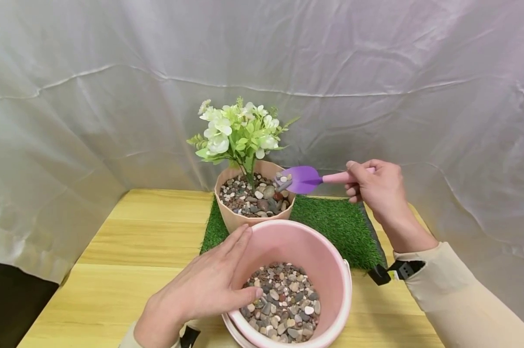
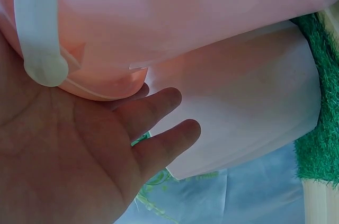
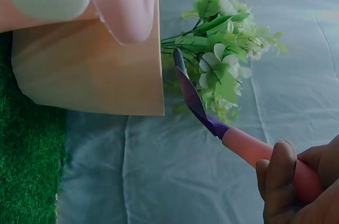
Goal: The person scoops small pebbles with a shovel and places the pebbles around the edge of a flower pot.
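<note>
My right hand [image 1: 379,186] grips the pink handle of a small garden trowel [image 1: 304,180]. Several pebbles [image 1: 283,178] lie at the tip of its purple blade, over the right rim of a peach flowerpot [image 1: 237,221]. White artificial flowers [image 1: 240,130] with green leaves stand in the pot among stones. A pink bucket [image 1: 298,244] in front holds many mixed pebbles [image 1: 283,304]. My left hand [image 1: 203,282] holds the bucket's left rim, thumb inside and fingers outside. In the left wrist view, those fingers [image 2: 159,107] reach past the bucket beside the pot.
Beneath the pot lies a green artificial grass mat [image 1: 335,229] on a light wooden table [image 1: 153,237]. Behind hangs a wrinkled grey curtain [image 1: 353,96]. The bucket's white handle [image 2: 36,28] hangs down at its side in the left wrist view.
</note>
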`<action>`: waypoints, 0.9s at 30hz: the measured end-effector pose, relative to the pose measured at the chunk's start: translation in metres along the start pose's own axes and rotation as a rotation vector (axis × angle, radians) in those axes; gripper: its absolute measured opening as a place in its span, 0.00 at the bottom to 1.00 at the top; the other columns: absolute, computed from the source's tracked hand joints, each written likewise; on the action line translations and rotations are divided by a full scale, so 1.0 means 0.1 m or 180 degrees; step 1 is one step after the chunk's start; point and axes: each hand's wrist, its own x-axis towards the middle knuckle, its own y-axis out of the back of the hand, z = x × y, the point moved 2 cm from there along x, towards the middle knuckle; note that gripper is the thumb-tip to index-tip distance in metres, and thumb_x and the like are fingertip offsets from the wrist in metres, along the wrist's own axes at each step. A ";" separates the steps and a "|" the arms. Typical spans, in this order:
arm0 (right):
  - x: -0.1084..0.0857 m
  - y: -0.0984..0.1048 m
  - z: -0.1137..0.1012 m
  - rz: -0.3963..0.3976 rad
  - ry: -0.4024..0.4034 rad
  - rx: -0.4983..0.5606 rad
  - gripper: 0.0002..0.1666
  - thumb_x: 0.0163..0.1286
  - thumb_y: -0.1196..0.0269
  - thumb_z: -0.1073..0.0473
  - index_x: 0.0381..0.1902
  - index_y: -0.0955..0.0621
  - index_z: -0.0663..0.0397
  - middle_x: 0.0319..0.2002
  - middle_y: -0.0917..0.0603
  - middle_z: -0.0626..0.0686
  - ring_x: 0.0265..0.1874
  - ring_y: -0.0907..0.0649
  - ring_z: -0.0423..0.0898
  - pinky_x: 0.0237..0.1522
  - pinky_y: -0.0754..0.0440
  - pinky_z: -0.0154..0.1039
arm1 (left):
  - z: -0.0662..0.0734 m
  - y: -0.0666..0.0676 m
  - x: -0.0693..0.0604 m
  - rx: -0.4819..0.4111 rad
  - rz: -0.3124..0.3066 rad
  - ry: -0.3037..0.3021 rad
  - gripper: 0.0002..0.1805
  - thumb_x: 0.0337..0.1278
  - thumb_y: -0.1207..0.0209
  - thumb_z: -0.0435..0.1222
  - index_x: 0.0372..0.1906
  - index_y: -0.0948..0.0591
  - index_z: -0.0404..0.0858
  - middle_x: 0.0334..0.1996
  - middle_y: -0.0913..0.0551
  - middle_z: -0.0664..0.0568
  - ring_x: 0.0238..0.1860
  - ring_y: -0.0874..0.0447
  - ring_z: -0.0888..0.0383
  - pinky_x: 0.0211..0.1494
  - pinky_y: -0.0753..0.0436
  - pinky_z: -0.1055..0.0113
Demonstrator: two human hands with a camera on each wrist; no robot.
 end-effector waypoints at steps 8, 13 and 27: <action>-0.01 0.02 -0.04 0.0106 0.0070 -0.0192 0.22 0.78 0.36 0.48 0.44 0.20 0.67 0.19 0.13 0.41 0.16 0.15 0.38 0.22 0.11 0.37 | 0.00 -0.01 0.00 -0.0020 -0.0001 -0.0023 0.58 0.65 0.42 0.65 0.87 0.54 0.42 0.87 0.59 0.51 0.85 0.51 0.48 0.84 0.38 0.48; -0.04 0.02 -0.07 0.0178 0.0137 -0.0431 0.23 0.77 0.36 0.46 0.45 0.19 0.65 0.20 0.12 0.39 0.16 0.14 0.39 0.24 0.09 0.40 | 0.00 -0.01 0.00 -0.0001 -0.0006 -0.0004 0.58 0.65 0.44 0.67 0.87 0.55 0.43 0.87 0.60 0.52 0.85 0.50 0.48 0.84 0.37 0.48; -0.03 0.02 -0.06 0.0197 0.0116 -0.0489 0.22 0.77 0.36 0.47 0.47 0.19 0.63 0.22 0.10 0.39 0.17 0.14 0.40 0.24 0.10 0.39 | 0.00 -0.01 0.01 -0.0005 -0.0032 0.0024 0.59 0.65 0.44 0.68 0.87 0.55 0.43 0.87 0.59 0.51 0.85 0.50 0.48 0.84 0.38 0.47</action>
